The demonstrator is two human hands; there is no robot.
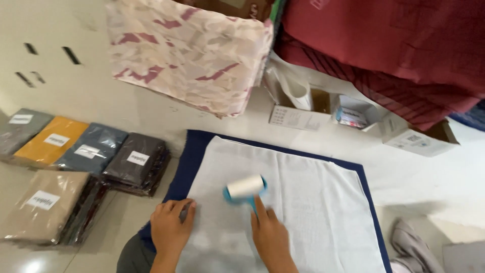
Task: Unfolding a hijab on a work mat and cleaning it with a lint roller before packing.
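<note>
A lint roller (246,187) with a blue handle is being gripped by the right hand (270,233), index finger laid along the handle, its white drum resting on the white cloth (303,202). The cloth is being pinned flat at its near left edge by the left hand (169,225), fingers curled down, grasping nothing. The roller is being judged light and rigid, best taken by the handle; the cloth, spread over dark blue fabric (188,156), looks thin, limp, easily rucked.
</note>
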